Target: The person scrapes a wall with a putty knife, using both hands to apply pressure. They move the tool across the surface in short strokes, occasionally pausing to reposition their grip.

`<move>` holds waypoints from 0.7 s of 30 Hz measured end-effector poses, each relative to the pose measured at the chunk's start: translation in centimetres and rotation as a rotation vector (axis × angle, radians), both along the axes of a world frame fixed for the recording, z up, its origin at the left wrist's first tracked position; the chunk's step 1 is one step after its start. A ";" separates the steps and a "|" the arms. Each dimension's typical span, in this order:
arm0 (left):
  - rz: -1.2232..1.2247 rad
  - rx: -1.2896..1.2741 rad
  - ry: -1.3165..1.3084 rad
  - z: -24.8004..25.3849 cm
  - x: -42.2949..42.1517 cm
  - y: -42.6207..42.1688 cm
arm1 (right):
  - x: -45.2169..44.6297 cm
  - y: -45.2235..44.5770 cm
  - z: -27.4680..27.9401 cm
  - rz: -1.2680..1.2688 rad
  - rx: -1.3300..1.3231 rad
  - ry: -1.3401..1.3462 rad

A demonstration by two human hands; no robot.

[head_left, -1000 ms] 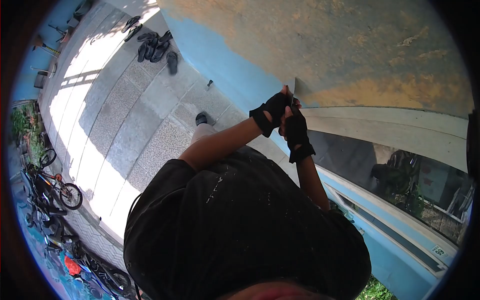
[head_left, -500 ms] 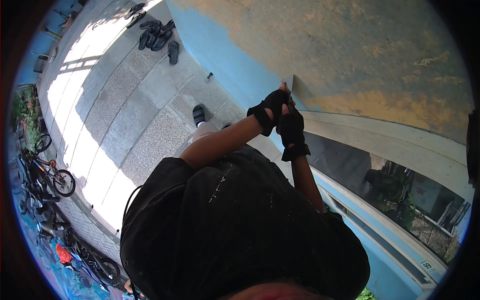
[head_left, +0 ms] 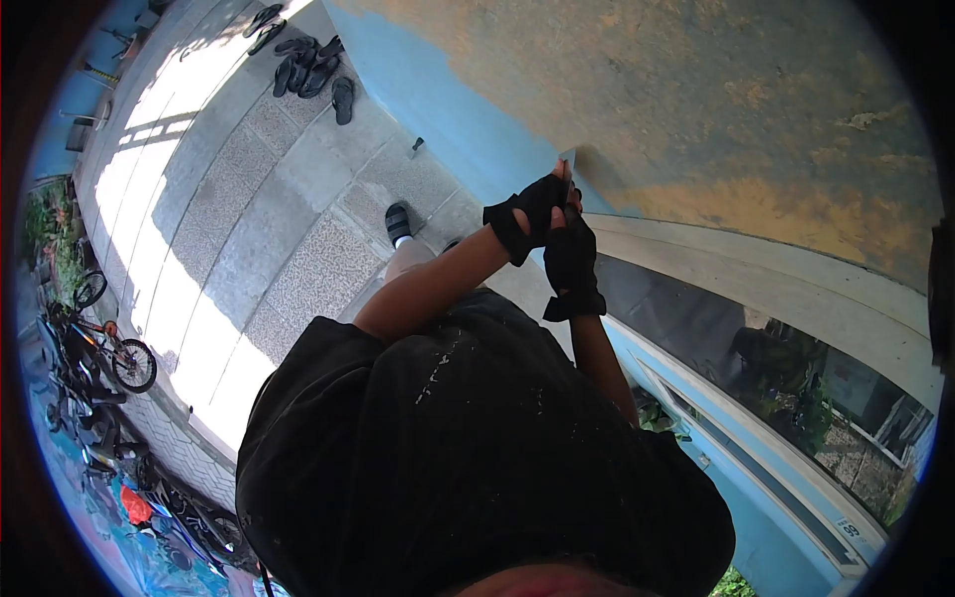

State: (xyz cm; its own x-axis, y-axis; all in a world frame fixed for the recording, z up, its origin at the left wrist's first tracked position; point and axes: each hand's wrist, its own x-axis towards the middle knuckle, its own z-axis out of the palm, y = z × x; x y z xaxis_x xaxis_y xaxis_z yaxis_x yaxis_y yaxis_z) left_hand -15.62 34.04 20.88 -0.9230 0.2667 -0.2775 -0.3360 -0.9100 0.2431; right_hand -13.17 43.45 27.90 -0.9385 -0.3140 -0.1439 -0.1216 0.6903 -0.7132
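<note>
Both of my hands wear black fingerless gloves and meet at a scraper [head_left: 568, 162] with a flat metal blade. My left hand [head_left: 538, 211] is closed around it near the blade, its thumb lying along the tool. Just below, my right hand [head_left: 571, 251] wraps the handle, which the fingers mostly hide. The blade's end is at the wall, where light-blue paint [head_left: 448, 90] borders a large brownish bare patch [head_left: 696, 109]. Whether its edge touches the surface I cannot tell.
A pale window frame [head_left: 756, 264] with dark glass runs along the wall below the patch. Several black sandals [head_left: 308, 72] lie on the paved floor [head_left: 318, 249]. A small dark object [head_left: 416, 146] is near the wall's foot. Bicycles [head_left: 129, 363] and motorbikes stand far left.
Both hands and the scraper have shifted slightly left in view, and the blade now looks narrower, turned more edge-on. The surroundings moved a little with the camera.
</note>
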 end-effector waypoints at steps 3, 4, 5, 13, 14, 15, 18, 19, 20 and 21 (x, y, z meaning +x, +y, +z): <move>0.034 0.096 -0.069 -1.5 -0.9 0.1 | -1.0 -0.4 0.1 0.059 0.049 0.042; 0.057 0.086 -0.084 -1.3 -1.4 -0.8 | -1.9 -1.2 -0.1 0.070 0.030 -0.026; 0.080 0.079 -0.104 -1.3 -1.7 -1.8 | -2.3 -1.9 -0.1 0.082 0.014 -0.099; -0.082 -0.025 -0.095 0.2 -0.7 -0.2 | -1.3 0.6 0.1 -0.194 -0.372 -0.449; -0.101 0.013 -0.133 -0.8 -1.0 0.3 | -1.3 0.8 -1.9 -0.188 -0.408 -0.306; -0.098 0.012 -0.132 -0.4 -1.0 0.4 | -1.4 0.9 -1.6 -0.184 -0.409 -0.305; 0.024 -0.053 -0.153 -0.2 -0.8 1.0 | -1.4 1.8 -0.7 -0.262 -0.498 -0.533; 0.018 -0.067 -0.061 -0.7 -0.8 1.1 | -1.3 2.0 -0.5 -0.260 -0.486 -0.517; 0.011 -0.078 0.029 -1.2 -0.9 1.4 | -1.3 2.2 -0.4 -0.260 -0.472 -0.503; 0.012 -0.078 0.031 -1.4 -1.0 1.5 | -1.3 2.2 -0.5 -0.258 -0.472 -0.501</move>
State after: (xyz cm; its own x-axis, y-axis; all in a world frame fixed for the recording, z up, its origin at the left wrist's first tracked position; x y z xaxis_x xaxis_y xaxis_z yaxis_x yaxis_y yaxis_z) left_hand -16.62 35.58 19.49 -0.9346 0.2337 -0.2682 -0.3159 -0.8918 0.3237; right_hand -14.50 45.62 27.44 -0.8480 -0.2267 -0.4791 0.4218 0.2588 -0.8690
